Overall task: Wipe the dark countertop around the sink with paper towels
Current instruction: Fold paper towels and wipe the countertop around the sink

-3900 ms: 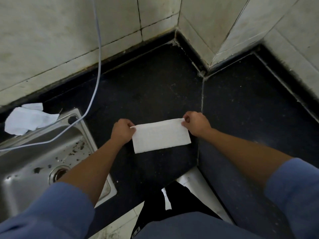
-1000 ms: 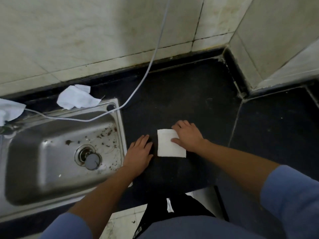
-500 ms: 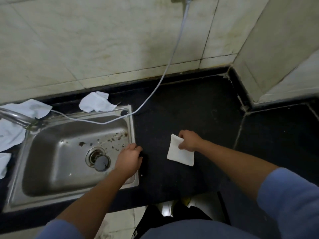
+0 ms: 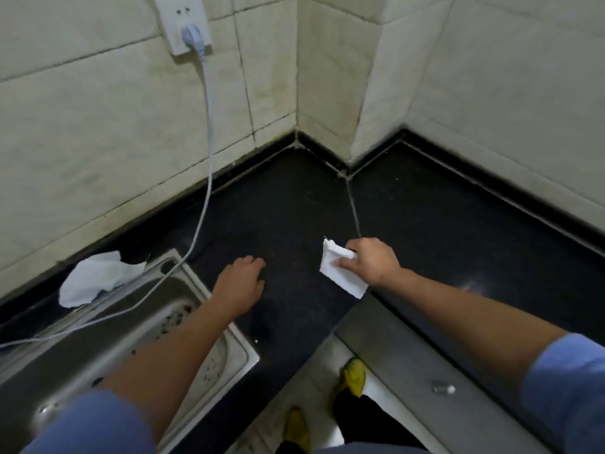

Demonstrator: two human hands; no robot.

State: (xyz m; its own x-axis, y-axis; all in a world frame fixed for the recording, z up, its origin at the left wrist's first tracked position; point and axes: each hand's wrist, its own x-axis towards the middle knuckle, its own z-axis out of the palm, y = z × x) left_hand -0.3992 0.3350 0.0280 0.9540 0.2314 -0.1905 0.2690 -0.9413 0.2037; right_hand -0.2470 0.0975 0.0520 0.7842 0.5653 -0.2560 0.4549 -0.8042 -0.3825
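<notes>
Right hand [image 4: 371, 262] first: my fingers are curled round a folded white paper towel [image 4: 340, 276], thumb pinching it. It sits low over the front of the black stone countertop [image 4: 288, 208], right of the sink. Whether it's pressed down or just off the surface, I can't tell. Left hand [image 4: 240, 285] lies palm down, fingers loose and holding nothing, on the countertop just beside the sink rim.

Biggest thing first: that countertop runs from behind the sink round the corner to the slab on my right. It looks dull and speckled in the middle, so I'd judge most of the wiping lies ahead. The rectangular stainless steel sink [image 4: 242, 348] on my left has brown specks [image 4: 176, 319] scattered in the basin; that's not my job, only the stone around it.

A crumpled white paper towel [image 4: 95, 278] lies on the back strip, touching the sink's far rim, and it suggests that strip has had some attention. A pale grey cable [image 4: 209, 152] drops from the white wall socket [image 4: 170, 21] across the sink, and I'd have to wipe around it.

Smallest: one white crumb [image 4: 256, 341] by the sink's near corner, waiting for the towel
</notes>
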